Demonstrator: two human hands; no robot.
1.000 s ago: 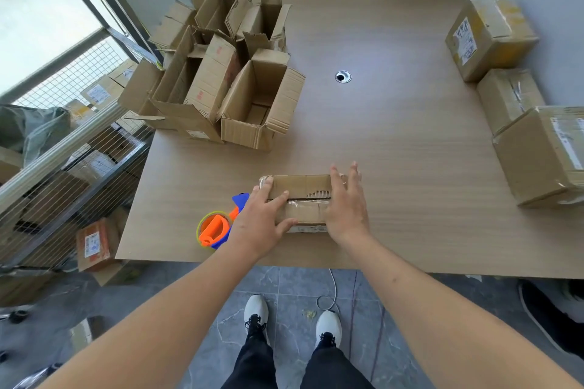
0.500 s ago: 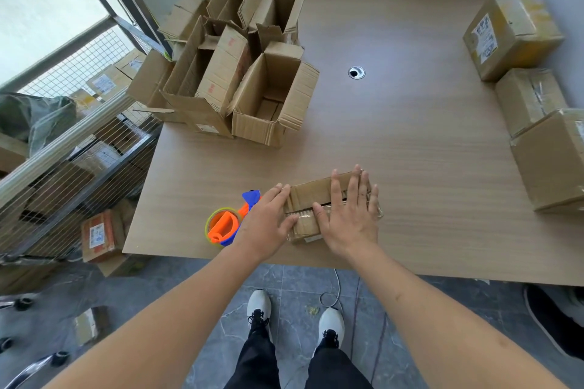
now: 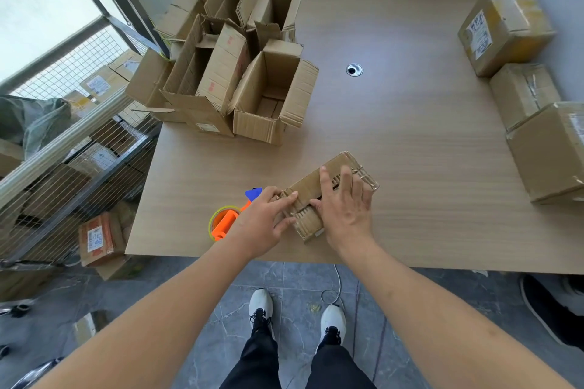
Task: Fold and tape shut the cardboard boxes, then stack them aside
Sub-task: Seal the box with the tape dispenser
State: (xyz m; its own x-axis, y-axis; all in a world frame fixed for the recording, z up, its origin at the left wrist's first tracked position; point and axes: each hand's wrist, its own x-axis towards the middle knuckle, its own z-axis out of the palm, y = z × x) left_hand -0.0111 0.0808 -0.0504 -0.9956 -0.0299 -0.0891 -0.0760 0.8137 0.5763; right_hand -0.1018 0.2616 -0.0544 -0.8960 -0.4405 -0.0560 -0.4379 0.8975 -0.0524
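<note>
A small flat cardboard box lies near the table's front edge, turned at an angle, with clear tape over its far end. My left hand touches its near left corner with loosely bent fingers. My right hand lies flat on top of the box with fingers spread and straight. An orange and blue tape dispenser sits on the table just left of my left hand.
Several open cardboard boxes crowd the table's far left. Three taped boxes stand along the right edge by the wall. A cable hole sits mid-table. A wire cage with parcels stands at left.
The small box has rotated so its far end swings away to the right. My right hand slid over its top, and my left hand stayed at the near left corner.
</note>
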